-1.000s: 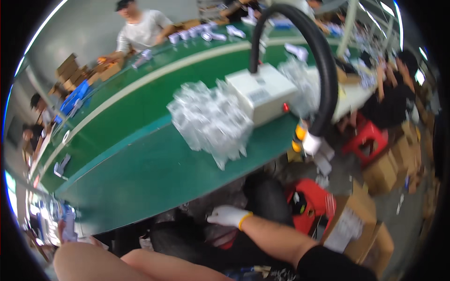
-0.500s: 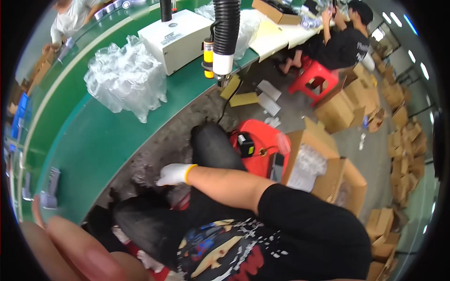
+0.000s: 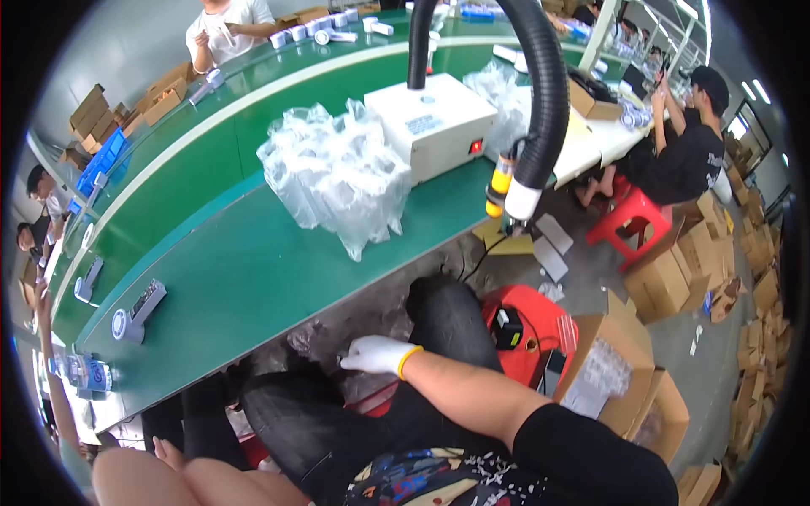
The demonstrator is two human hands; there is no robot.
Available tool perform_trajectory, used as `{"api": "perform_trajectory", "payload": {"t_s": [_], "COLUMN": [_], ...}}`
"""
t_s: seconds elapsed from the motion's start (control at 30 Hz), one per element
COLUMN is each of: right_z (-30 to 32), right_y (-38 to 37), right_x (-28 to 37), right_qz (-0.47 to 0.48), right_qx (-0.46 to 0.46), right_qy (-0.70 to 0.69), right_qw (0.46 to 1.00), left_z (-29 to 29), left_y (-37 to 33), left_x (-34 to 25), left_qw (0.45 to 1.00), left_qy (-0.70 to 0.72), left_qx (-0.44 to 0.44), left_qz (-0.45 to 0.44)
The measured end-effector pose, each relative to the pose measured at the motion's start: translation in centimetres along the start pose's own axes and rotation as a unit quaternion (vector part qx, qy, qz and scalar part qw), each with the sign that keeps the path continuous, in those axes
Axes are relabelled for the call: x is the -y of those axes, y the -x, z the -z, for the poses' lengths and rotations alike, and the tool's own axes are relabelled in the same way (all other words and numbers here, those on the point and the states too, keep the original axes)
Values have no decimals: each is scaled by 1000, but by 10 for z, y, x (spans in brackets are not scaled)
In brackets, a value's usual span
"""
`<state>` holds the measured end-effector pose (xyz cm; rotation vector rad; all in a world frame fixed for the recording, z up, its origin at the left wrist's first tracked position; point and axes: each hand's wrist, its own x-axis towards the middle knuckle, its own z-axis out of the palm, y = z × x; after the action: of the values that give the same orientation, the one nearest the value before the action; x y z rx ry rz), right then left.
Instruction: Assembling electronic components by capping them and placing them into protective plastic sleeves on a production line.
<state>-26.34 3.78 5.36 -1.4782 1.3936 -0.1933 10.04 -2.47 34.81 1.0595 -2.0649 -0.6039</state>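
Note:
My right hand (image 3: 377, 354), in a white glove with a yellow cuff, hangs over my lap below the bench edge. Its fingers are drawn together; a small dark spot shows at their tips, too small to name. Bare and very close, my left hand (image 3: 160, 479) fills the lower left corner, partly cut off, with its grip hidden. On the green bench (image 3: 253, 278) lies a grey-white handheld device (image 3: 139, 312) with a round head and an open-looking handle. Clear plastic bags (image 3: 337, 177) are heaped beside a white box-shaped machine (image 3: 430, 126).
A black flexible hose (image 3: 544, 101) arches above the bench edge beside a yellow-black tool (image 3: 499, 184). To my right are a red stool (image 3: 525, 316) carrying small items and an open carton (image 3: 612, 346). A water bottle (image 3: 89, 374) stands at left. Co-workers sit around the line.
The view has swung left and up, bringing more of the bench and line into sight. My left hand sits lower in the picture. My right hand stays over my lap.

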Motion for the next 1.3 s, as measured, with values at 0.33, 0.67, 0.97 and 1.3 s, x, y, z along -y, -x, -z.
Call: {"api": "perform_trajectory", "payload": {"t_s": [0.33,0.67,0.97,1.3], "right_z": [-3,-12,-2,-2], "right_y": [-1,1,-10,3], "right_x": [10,-15,-1,14], "right_qz": [-2,26,48,-76], "right_qx": [-6,-41,-27,-35], "right_qy": [-18,-34,-15,-114], "right_qw": [1000,998,998,990], "left_z": [-22,-42,-45,-18], "left_y": [32,17,29,-21], "left_x": [-57,-106,-139,60], "left_qw": [987,968,953,936], "left_qy": [37,94,242,-63], "left_qx": [-114,-70,-36,-296], "left_qz": [-107,-223,-178,178]}}
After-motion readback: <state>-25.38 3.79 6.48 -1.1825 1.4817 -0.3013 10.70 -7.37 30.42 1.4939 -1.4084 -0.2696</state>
